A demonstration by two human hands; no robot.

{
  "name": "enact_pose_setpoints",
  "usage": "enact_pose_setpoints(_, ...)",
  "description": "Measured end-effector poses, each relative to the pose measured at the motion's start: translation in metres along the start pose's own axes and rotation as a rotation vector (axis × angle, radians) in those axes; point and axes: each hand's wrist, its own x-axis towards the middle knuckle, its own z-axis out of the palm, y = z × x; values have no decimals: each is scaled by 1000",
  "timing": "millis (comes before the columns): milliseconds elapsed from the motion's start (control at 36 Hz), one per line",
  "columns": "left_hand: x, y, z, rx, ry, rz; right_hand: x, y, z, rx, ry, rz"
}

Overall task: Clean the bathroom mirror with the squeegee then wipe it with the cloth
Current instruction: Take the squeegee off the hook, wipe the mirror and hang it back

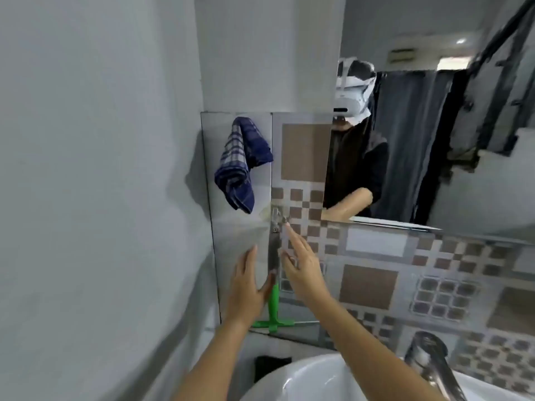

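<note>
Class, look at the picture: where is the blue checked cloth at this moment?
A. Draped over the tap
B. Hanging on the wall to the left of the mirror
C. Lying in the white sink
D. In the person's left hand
B: the blue checked cloth hangs high on the tiled wall left of the mirror, above both empty hands.

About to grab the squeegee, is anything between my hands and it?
Nothing visible blocks it. The green squeegee hangs on the wall, its handle between the left hand and right hand, both open. The cloth hangs higher up, clear of the path.
</note>
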Motion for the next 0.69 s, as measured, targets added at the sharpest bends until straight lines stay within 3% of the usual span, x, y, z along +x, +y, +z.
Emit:
enact_pose_setpoints(111, -2, -23, 19, -193, -177, -161, 6, 19, 25, 84, 12, 155)
enact_pose_setpoints(250, -10, -39, 39, -321, -365, -196, 7, 33, 47, 156, 86, 152)
enact_pose_setpoints(500, -19, -43, 42, -464, -405, -232, 8, 40, 52, 186, 145, 145)
enact_pose_setpoints(694, -26, -27, 29, -457, -292, -199, 2, 28, 47, 267, 227, 83)
